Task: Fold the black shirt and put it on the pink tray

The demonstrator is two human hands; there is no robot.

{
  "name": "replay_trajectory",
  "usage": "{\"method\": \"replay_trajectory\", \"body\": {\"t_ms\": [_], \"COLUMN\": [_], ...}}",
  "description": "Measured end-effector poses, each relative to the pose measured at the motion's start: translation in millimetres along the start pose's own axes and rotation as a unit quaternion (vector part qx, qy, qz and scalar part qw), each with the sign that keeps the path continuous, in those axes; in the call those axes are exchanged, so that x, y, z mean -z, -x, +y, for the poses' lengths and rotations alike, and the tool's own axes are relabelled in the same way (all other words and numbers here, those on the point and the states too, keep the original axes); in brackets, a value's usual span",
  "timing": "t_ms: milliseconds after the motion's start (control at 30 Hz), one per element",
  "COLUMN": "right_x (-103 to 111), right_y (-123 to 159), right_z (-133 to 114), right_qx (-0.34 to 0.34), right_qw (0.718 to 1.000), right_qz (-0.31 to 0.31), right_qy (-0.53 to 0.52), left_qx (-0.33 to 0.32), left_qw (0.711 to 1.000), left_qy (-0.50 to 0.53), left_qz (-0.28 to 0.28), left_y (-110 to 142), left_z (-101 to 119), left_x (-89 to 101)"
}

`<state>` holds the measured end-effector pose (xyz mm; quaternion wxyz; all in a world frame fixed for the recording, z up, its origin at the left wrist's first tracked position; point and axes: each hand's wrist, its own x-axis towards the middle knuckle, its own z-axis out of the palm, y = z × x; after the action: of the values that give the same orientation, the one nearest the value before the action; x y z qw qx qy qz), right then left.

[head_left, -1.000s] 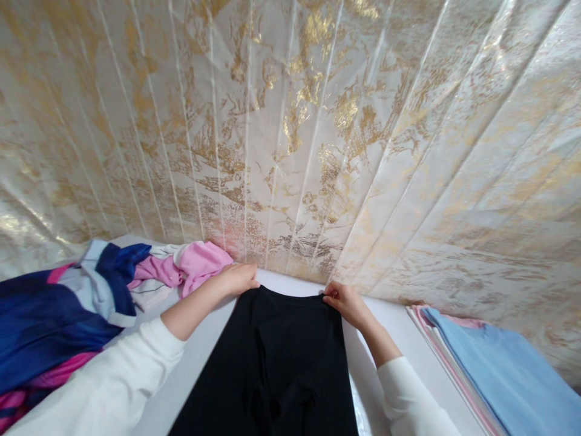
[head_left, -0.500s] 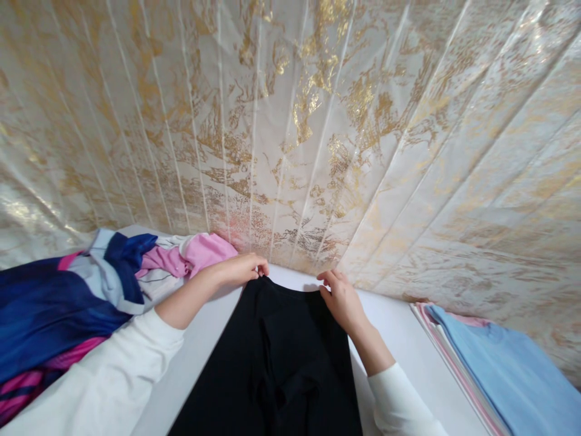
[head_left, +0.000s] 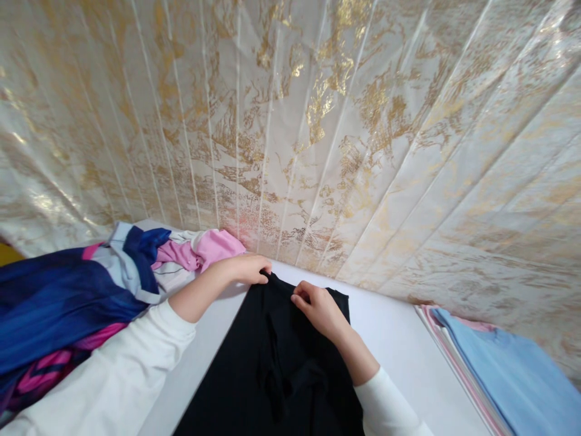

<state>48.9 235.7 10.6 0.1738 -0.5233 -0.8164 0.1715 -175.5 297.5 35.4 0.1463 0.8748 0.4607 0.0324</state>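
A black garment [head_left: 236, 369] lies spread on a white surface, its far edge away from me. My left hand [head_left: 250, 268] pinches its far left corner. Along the same far edge, near the middle, the curled fingers of my right hand [head_left: 318, 306] grip the cloth. To the right of that hand the far right corner of the garment lies loose. Folds bunch up in the middle of the fabric. What kind of garment it is I cannot tell.
At left lies a loose heap of clothes, with a dark blue garment [head_left: 59, 303] and a pink one [head_left: 220, 247]. A folded stack topped by a light blue shirt [head_left: 521, 369] sits at right. Behind the white surface [head_left: 399, 339] rises a gold-patterned, shiny covering [head_left: 290, 133].
My right hand has moved left along the far edge, from the right corner to near the middle. My left hand stays at the left corner. The view has shifted slightly.
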Motion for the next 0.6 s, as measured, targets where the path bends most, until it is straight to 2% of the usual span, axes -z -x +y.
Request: {"method": "replay_trajectory", "body": {"t_ms": [233,400,500,600], "right_x": [-9,-13,-7,2], "right_y": [0,-1,5,23], "right_z": [1,2,-5,-23], "right_qx": [-0.007,0.013,0.027,0.045], "right_qw": [0.999,0.996,0.993,0.996], "right_qz": [0.026,0.047,0.069,0.067], "right_qy": [0.042,0.079,0.087,0.028], "left_qx": [0.041,0.042,0.041,0.049], "left_qw": [0.995,0.993,0.993,0.992], "left_qy": [-0.057,-0.072,-0.073,-0.075], "left_qz": [0.064,0.087,0.088,0.09], "left_y": [-9,-14,-12,-9], "left_z": [0,-3,-3,3], "left_x": [-15.0,-26.2,-26.8,-25.4]}}
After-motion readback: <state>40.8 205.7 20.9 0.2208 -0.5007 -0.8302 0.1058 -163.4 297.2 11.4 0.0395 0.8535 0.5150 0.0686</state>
